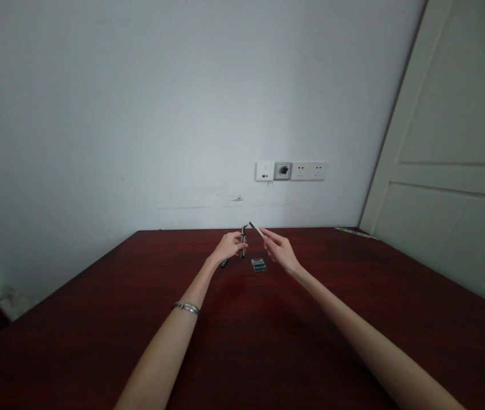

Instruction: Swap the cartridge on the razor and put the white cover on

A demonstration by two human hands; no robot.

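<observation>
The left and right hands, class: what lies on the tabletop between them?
In the head view, a small flat rectangular item lies on the red-brown tabletop between the left hand and the right hand.

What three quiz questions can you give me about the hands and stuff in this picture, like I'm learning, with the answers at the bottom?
1. Which arm wears the bracelet?

2. True or false: the flat thing lies on the table.

3. What does the right hand hold?
A) a cup
B) a slim stick
C) a ball

Key: 1. The left; 2. True; 3. B
</observation>
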